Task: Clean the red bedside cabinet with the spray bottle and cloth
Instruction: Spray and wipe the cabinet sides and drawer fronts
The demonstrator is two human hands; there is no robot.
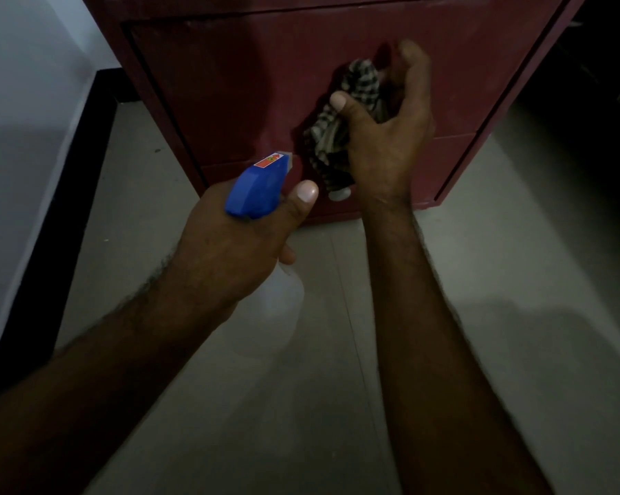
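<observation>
- Head view is showing the left hand [229,244] at centre frame, its fingers curling round the neck of the spray bottle [258,187], blue nozzle pointing at the red bedside cabinet [247,83].
- Pale bottle body is hanging below that hand; its contents cannot be told.
- Right hand [383,137] is clutching the bunched checked cloth [340,112] at the cabinet front, upper centre.
- Cabinet is standing on the floor [515,280].

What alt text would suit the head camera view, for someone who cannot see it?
A person's right hand holds a bunched checked cloth at the front of a red bedside cabinet, while the left hand grips a spray bottle with a blue head pointed toward it. A pale floor fills the foreground.
</observation>
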